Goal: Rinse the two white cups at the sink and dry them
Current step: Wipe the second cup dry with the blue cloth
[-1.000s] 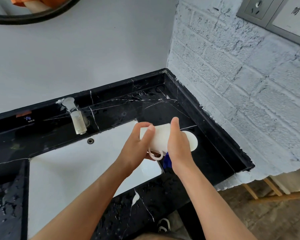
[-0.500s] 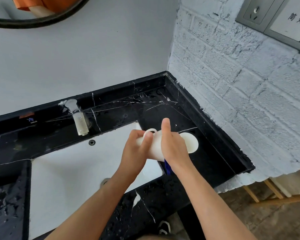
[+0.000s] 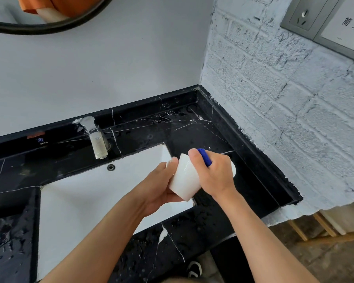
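Left hand (image 3: 161,186) wrapped round cup (image 3: 184,180), base twd camera; right hand (image 3: 215,172) pinching blue cloth (image 3: 204,157) on its top side.

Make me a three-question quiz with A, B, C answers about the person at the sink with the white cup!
1. Where is the white ceramic cup?
A. Held in both hands by the sink's right edge
B. Standing under the tap
C. Lying on the floor

2. What colour is the cloth in the right hand?
A. Yellow
B. Blue
C. Red

3. Is water running from the silver metal tap?
A. Yes, a strong stream
B. Yes, a thin trickle
C. No, none shows

Answers:
1 A: the left hand cups it from below and the right hand grips it from the side, over the white sink basin edge.
2 B: a blue fold pokes out between thumb and fingers.
3 C: no stream falls below the spout.
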